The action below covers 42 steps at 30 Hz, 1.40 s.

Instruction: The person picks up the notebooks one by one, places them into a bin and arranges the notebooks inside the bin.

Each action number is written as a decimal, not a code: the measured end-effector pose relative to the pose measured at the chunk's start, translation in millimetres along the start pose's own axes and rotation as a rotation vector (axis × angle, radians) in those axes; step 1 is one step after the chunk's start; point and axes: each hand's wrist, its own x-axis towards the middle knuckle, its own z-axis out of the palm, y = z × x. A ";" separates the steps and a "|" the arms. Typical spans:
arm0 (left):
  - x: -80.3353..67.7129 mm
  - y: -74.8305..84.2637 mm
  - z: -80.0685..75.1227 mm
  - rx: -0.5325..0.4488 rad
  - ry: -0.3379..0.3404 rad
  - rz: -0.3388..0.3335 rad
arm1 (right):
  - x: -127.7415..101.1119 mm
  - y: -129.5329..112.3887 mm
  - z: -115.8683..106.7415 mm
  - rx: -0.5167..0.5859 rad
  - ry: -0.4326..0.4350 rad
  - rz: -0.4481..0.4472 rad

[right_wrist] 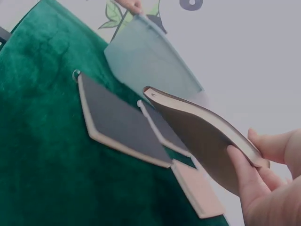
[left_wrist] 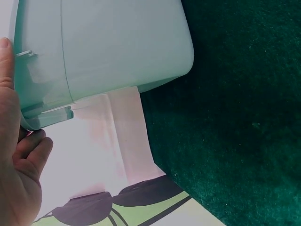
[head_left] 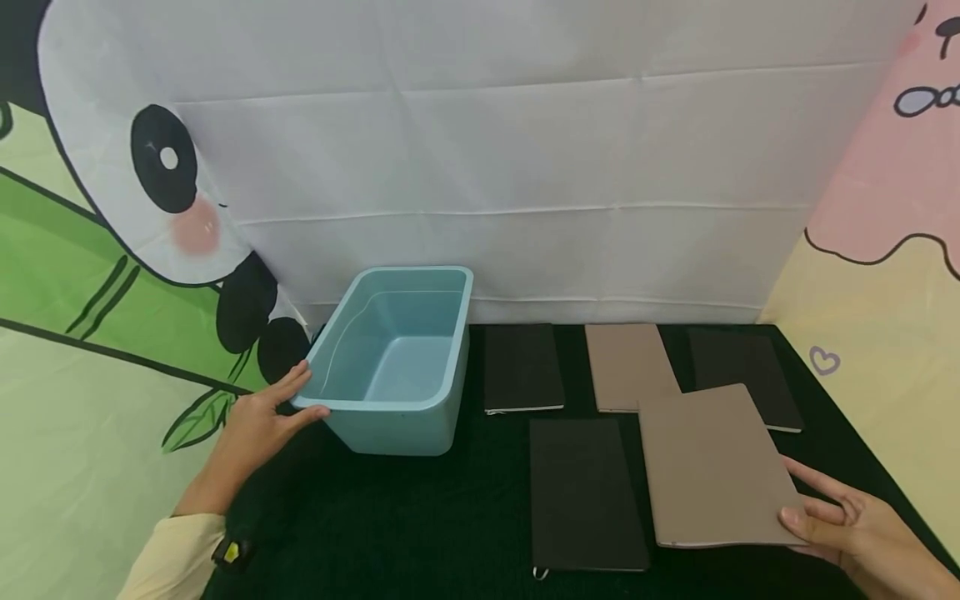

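Observation:
My right hand (head_left: 855, 521) pinches the right edge of a tan notebook (head_left: 716, 471) between thumb and fingers. In the right wrist view this notebook (right_wrist: 202, 136) is raised off the table, its pale page edges showing and its cover slightly bowed. At the left, my left hand (head_left: 258, 433) grips the near left corner of a light blue plastic bin (head_left: 401, 432), thumb along the front rim. The left wrist view shows curled fingers (left_wrist: 35, 150) under the bin's rim. Nothing lies on the visible part of the bin's floor.
Black notebooks lie on the dark green cloth (head_left: 375, 517): one in front (head_left: 585, 496), one beside the bin (head_left: 522, 367), one far right (head_left: 742, 375). Another tan notebook (head_left: 632, 362) lies at the back, partly covered from view. A white printed curtain (head_left: 525, 167) hangs behind.

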 end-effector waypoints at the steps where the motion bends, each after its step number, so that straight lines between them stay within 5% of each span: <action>1: 0.2 0.1 0.2 0.002 0.003 0.003 | 0.9 -3.8 1.8 0.005 0.000 -0.019; 9: 2.6 0.0 0.2 0.013 0.017 0.027 | 14.5 -36.8 18.8 0.084 -0.026 -0.161; 16: 2.0 1.2 -2.2 0.038 0.017 0.023 | 38.9 -62.4 43.6 0.222 -0.190 -0.287; 24: 0.2 5.0 -0.8 0.033 -0.001 -0.003 | 66.4 -82.8 74.9 0.326 -0.295 -0.332; 42: 3.1 5.0 1.6 0.003 -0.037 -0.053 | 135.8 -133.9 156.3 0.293 -0.155 -0.238</action>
